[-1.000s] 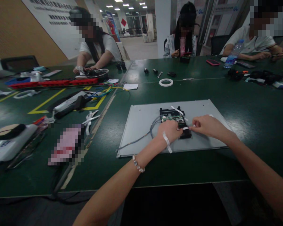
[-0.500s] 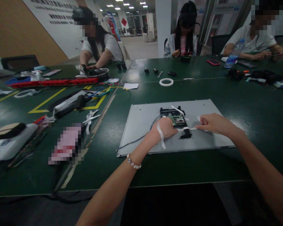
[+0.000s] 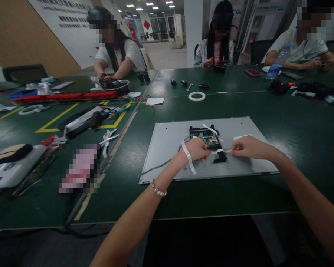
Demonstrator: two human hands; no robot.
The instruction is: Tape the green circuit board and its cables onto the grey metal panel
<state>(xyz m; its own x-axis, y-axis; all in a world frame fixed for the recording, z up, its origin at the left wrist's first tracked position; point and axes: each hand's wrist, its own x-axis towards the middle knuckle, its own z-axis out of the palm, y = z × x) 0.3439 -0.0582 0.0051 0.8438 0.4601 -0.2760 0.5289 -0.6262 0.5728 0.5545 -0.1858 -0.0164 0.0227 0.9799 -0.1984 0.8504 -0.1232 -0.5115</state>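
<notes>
A grey flat panel [image 3: 169,144] lies on the green table before me. Near its middle sits a black bracket [image 3: 223,157] with a green circuit board [image 3: 202,141]. A short strip of white tape [image 3: 219,151] crosses the bracket's lower arm. My left hand [image 3: 196,148] pinches the tape's left end, and my right hand [image 3: 241,147] pinches its right end close to the panel. Another tape strip [image 3: 189,157] hangs stuck to the back of my left hand and wrist. One more tape piece [image 3: 210,129] lies over the bracket's top. A grey cable [image 3: 158,167] runs left from the board.
A white tape roll [image 3: 196,96], a wrench [image 3: 189,87] and small black parts lie beyond the panel. At left are a pink phone-like object [image 3: 79,167], tape scraps [image 3: 107,142] and a white device [image 3: 13,167]. Several people sit across the table [image 3: 303,148].
My right hand has moved slightly left and its fingers have closed in nearer the bracket. My left hand's fingers have curled lower at the tape's left end. The panel stays put.
</notes>
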